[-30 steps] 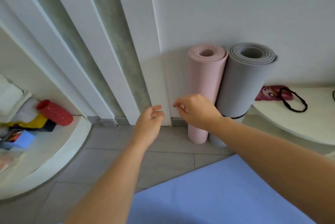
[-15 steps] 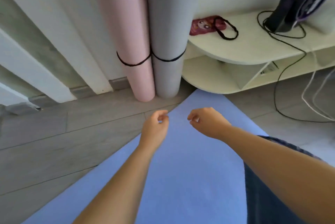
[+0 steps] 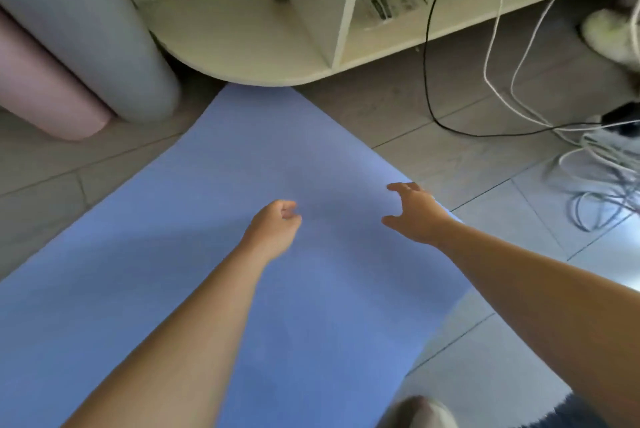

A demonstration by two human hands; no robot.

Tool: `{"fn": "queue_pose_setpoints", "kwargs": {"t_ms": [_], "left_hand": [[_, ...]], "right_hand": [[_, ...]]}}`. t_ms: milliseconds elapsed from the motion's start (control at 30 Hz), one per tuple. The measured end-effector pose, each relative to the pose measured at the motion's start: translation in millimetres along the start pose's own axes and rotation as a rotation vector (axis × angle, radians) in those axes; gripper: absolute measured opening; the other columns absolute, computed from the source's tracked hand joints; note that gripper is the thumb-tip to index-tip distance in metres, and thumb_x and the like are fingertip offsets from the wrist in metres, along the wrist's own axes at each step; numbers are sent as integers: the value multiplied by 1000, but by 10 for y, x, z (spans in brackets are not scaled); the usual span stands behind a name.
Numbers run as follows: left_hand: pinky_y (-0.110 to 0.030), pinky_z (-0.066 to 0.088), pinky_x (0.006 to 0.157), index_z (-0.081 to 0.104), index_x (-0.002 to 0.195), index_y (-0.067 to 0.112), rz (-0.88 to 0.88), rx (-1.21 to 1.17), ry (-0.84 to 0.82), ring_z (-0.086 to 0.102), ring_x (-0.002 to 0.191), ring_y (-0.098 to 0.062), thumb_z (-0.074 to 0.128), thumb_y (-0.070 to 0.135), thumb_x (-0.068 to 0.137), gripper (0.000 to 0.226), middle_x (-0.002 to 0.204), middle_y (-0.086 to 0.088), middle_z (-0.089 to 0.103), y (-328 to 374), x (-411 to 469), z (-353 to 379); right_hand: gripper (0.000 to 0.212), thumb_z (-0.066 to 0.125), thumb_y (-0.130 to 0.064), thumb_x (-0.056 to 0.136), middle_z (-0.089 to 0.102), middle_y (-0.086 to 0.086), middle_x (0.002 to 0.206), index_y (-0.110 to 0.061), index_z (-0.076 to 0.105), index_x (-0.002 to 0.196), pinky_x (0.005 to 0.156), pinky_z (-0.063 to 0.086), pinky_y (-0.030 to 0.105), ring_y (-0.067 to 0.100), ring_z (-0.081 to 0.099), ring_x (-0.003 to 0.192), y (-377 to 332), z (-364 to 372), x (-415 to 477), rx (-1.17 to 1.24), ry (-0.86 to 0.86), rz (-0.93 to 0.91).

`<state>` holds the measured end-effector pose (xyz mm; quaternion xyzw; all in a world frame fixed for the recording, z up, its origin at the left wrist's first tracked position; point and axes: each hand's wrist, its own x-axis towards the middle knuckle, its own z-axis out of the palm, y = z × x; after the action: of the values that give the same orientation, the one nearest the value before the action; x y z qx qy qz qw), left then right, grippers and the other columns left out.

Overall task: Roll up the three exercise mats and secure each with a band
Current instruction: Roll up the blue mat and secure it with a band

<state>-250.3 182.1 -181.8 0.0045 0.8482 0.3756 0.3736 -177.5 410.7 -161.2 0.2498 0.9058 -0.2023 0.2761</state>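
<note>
A blue exercise mat (image 3: 221,289) lies flat and unrolled on the tiled floor, one corner pointing at the shelf unit. The rolled pink mat (image 3: 45,95) and the rolled grey mat (image 3: 86,32) stand upright side by side at the top left; only their lower ends show and no band is in view. My left hand (image 3: 273,230) hovers over the middle of the blue mat with fingers loosely curled, holding nothing. Over the mat's right edge my right hand (image 3: 415,213) has its fingers and thumb spread, empty.
A cream shelf unit (image 3: 263,60) with a rounded base stands just beyond the mat's corner. Black and white cables (image 3: 498,88) trail across the floor at the right. A dark rug edge (image 3: 568,413) and a foot or knee (image 3: 419,413) show at the bottom right.
The view has tilted down from the standing rolled mats to the blue mat. Both hands dropped lower over it, and my right hand uncurled and moved to the mat's right edge.
</note>
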Motion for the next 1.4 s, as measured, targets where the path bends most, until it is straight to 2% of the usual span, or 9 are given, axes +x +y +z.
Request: {"fn": "queue_pose_setpoints", "kwargs": {"t_ms": [167,433,567,700,867,1000,1100,1300,1400], "left_hand": [[-28,31,106,32,146,17,-24,167,-136,37,137,-18,49,24,96,53,151,-3,36,49,178,496],[-39,34,111,28,148,19,-142,86,-144,39,135,-20,50,28,96,57,151,-4,35,151,255,697],[-50,48,95,12,151,31,-276,-264,-96,53,111,-21,48,48,94,69,131,9,40,368,69,674],[-51,53,85,3,149,38,-304,-446,-83,56,111,-22,56,63,82,89,130,16,38,594,-264,359],[-51,54,86,32,133,36,-364,-197,-36,66,97,-25,73,65,45,101,116,3,63,640,-940,-529],[-42,51,91,3,147,39,-443,88,-16,59,105,-24,69,71,60,115,131,2,54,722,-1547,-1112],[-43,50,95,-12,148,37,-431,188,36,58,110,-28,65,80,51,131,146,-3,39,853,-1908,-1406],[-31,50,72,34,136,15,-362,626,134,61,100,-24,72,38,74,76,128,-5,54,882,-2742,-1552],[-34,44,74,38,129,15,-386,735,336,58,110,-28,66,21,80,57,125,-8,56,717,-2955,-1643]], "right_hand": [[95,72,-40,80,18,6,153,-20,12,150,110,28,49,30,13,141,661,151,265,16,-30,100],[92,77,-40,72,46,8,135,-15,26,145,97,43,40,29,44,125,712,143,385,163,-76,93],[57,79,-29,71,64,4,112,-14,55,121,85,53,36,23,64,97,419,26,177,509,-332,74],[46,76,-31,77,69,5,114,-17,62,120,93,52,41,21,67,104,-294,-95,-213,816,-794,-7],[35,61,-38,88,60,1,129,-24,62,119,96,49,49,25,60,116,-1205,-168,-852,711,-951,-204],[50,64,-52,77,49,-3,137,-37,57,124,101,43,51,26,53,122,-1674,-369,-1228,530,-1056,-371],[48,64,-47,71,51,-3,135,-41,55,117,102,40,45,21,51,119,-1878,-604,-1440,427,-1045,-450],[50,60,-17,88,54,-5,134,-18,45,136,102,40,39,16,49,123,-2116,-943,-1841,137,-852,-630],[58,66,-18,82,55,1,127,-16,41,135,84,45,31,19,53,107,-2374,-915,-1997,-91,-403,-914]]}}
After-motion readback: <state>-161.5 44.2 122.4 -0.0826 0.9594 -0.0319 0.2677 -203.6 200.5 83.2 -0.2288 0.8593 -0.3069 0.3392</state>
